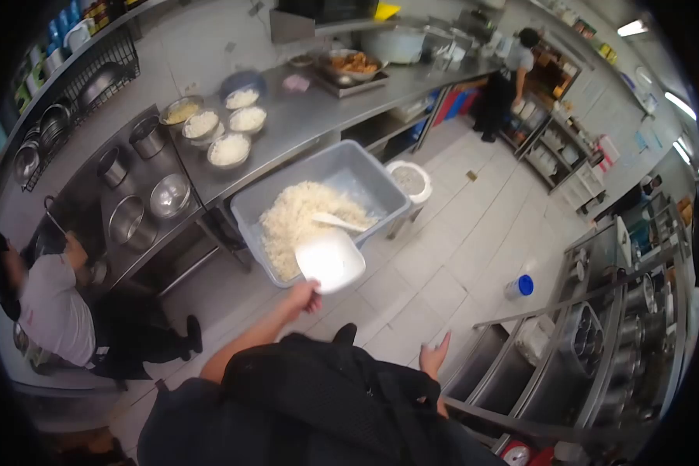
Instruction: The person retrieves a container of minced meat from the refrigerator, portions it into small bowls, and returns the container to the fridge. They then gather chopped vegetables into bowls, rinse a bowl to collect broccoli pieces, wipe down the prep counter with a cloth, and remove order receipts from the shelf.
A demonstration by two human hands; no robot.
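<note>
My left hand (307, 297) grips the near edge of a white square bowl (330, 261), which is held over the near side of a grey plastic tub (252, 208). Nothing can be made out inside the bowl. Rice (291, 221) lies heaped in the tub, mostly toward its left, with a white scoop (339, 222) resting on it. Out to the right, my right hand (435, 355) hangs over the floor with its fingers apart and holds nothing.
Bowls of rice (229, 150) stand on the steel counter (303, 116) beyond the tub. A person (58, 307) works at the left; another person (512, 81) stands far back. A metal rack (551, 365) is at right, a white bucket (410, 182) beside the tub.
</note>
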